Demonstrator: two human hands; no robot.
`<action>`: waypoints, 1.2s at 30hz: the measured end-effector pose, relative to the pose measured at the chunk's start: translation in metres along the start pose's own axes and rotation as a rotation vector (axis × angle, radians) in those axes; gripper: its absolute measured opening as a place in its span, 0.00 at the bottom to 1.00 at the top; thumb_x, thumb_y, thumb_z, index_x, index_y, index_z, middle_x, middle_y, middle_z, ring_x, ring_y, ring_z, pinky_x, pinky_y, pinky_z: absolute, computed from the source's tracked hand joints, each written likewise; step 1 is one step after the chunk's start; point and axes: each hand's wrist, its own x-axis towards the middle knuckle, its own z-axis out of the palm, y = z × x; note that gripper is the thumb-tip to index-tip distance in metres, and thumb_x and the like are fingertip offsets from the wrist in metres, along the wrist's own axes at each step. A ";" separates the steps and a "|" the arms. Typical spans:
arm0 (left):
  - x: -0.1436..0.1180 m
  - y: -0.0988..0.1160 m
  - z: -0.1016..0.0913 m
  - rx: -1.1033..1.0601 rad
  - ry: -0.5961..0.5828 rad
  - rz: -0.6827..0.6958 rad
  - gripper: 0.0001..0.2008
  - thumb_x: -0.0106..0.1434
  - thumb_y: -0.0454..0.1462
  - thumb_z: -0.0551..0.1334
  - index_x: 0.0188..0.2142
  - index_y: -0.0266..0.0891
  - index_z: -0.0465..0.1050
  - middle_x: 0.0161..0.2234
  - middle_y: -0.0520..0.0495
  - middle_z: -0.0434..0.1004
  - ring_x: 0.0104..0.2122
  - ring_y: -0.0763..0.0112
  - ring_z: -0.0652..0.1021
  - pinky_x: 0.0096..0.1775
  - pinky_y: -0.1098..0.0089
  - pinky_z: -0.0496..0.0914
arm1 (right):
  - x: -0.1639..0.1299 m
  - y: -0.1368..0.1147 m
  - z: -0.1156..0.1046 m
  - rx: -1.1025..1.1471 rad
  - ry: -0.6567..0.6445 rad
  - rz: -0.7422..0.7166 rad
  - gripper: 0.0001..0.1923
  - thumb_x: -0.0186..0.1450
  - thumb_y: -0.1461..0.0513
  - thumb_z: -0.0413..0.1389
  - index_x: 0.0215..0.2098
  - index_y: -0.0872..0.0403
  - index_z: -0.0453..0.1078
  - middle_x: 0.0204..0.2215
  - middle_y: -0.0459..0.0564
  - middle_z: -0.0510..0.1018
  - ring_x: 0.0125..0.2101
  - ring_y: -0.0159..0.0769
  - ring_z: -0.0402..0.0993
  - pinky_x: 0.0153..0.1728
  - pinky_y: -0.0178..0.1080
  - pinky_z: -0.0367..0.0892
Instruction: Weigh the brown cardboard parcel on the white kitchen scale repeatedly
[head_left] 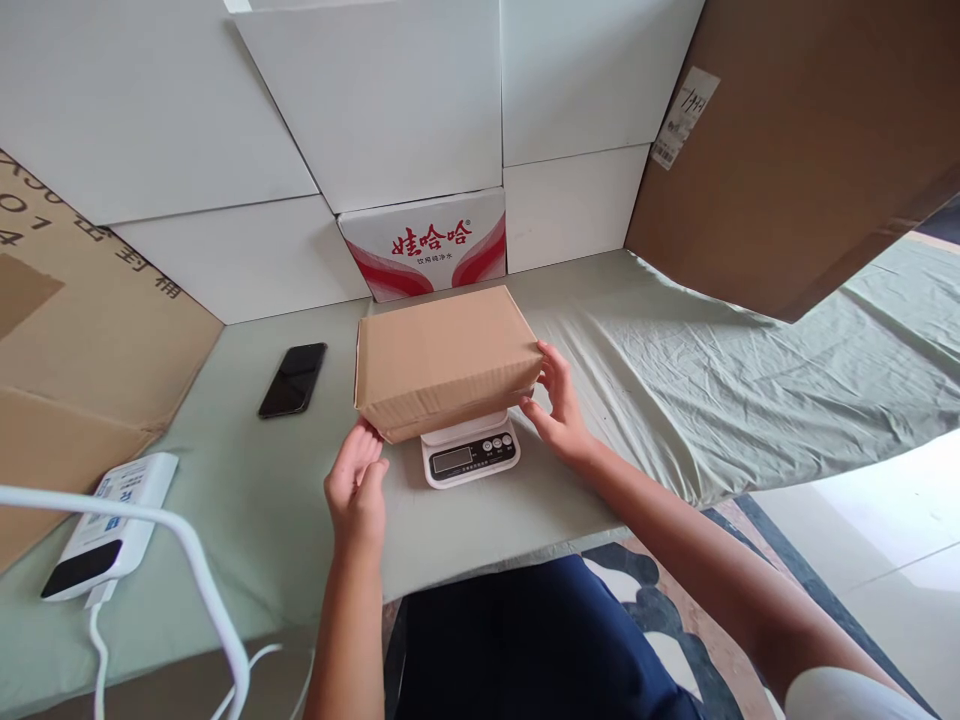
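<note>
A closed brown cardboard box (450,350) rests on or just over a small white digital scale (471,455), covering its platform. The scale's dark display and round buttons show in front of the box. My left hand (358,480) has its fingers under the box's front left corner, with the thumb apart from the cardboard. At the front right corner, my right hand (559,405) grips the box's side with its fingers, the thumb low near the scale. Whether the box's weight lies fully on the scale cannot be told.
A black phone (292,380) lies to the left on the green cloth (247,490). Farther left are a white power bank (112,525) and a white cable (187,550). White boxes (420,110) line the back; large brown cartons stand left and right (795,150).
</note>
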 end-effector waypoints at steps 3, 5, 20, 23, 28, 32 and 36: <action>0.000 -0.001 -0.001 -0.001 0.012 -0.007 0.31 0.53 0.32 0.65 0.59 0.36 0.75 0.58 0.34 0.78 0.60 0.44 0.75 0.62 0.44 0.66 | 0.000 0.000 0.000 0.006 0.002 -0.012 0.34 0.71 0.47 0.54 0.71 0.37 0.48 0.66 0.55 0.59 0.63 0.51 0.62 0.56 0.56 0.71; 0.001 -0.001 -0.001 -0.002 0.005 -0.018 0.31 0.53 0.32 0.65 0.59 0.36 0.75 0.58 0.34 0.77 0.61 0.44 0.75 0.63 0.44 0.66 | 0.000 0.000 0.000 0.008 0.006 -0.013 0.33 0.71 0.47 0.54 0.70 0.38 0.49 0.66 0.55 0.60 0.63 0.51 0.63 0.56 0.55 0.71; 0.001 0.002 -0.002 0.030 -0.046 -0.028 0.33 0.54 0.33 0.63 0.61 0.36 0.73 0.60 0.34 0.75 0.62 0.45 0.73 0.63 0.46 0.65 | 0.000 -0.002 0.000 -0.040 0.018 -0.042 0.33 0.71 0.48 0.53 0.70 0.39 0.50 0.65 0.56 0.62 0.61 0.50 0.65 0.53 0.54 0.73; 0.000 0.003 -0.001 0.044 -0.044 -0.025 0.33 0.55 0.33 0.63 0.62 0.36 0.72 0.60 0.33 0.76 0.62 0.45 0.73 0.64 0.46 0.65 | 0.000 -0.002 0.000 -0.053 0.012 -0.050 0.33 0.71 0.47 0.53 0.71 0.39 0.49 0.66 0.55 0.62 0.61 0.50 0.64 0.52 0.54 0.73; -0.001 0.005 0.001 0.043 -0.036 0.020 0.34 0.56 0.33 0.63 0.63 0.35 0.71 0.62 0.32 0.73 0.64 0.45 0.71 0.65 0.46 0.63 | -0.001 -0.002 0.001 -0.008 0.073 -0.018 0.33 0.72 0.45 0.50 0.72 0.35 0.47 0.67 0.53 0.58 0.61 0.50 0.65 0.55 0.57 0.72; -0.001 0.008 0.002 0.032 -0.031 0.038 0.34 0.56 0.33 0.63 0.64 0.36 0.70 0.63 0.33 0.72 0.65 0.46 0.70 0.65 0.48 0.63 | 0.000 -0.002 0.001 0.013 0.102 0.027 0.35 0.72 0.43 0.48 0.73 0.36 0.44 0.68 0.54 0.57 0.61 0.50 0.67 0.57 0.59 0.70; -0.001 0.009 0.003 0.056 -0.054 -0.005 0.35 0.56 0.33 0.63 0.65 0.36 0.69 0.63 0.33 0.72 0.65 0.44 0.69 0.66 0.46 0.61 | 0.001 -0.004 0.000 0.019 0.038 0.055 0.36 0.72 0.42 0.48 0.74 0.39 0.46 0.70 0.54 0.57 0.64 0.52 0.64 0.60 0.58 0.68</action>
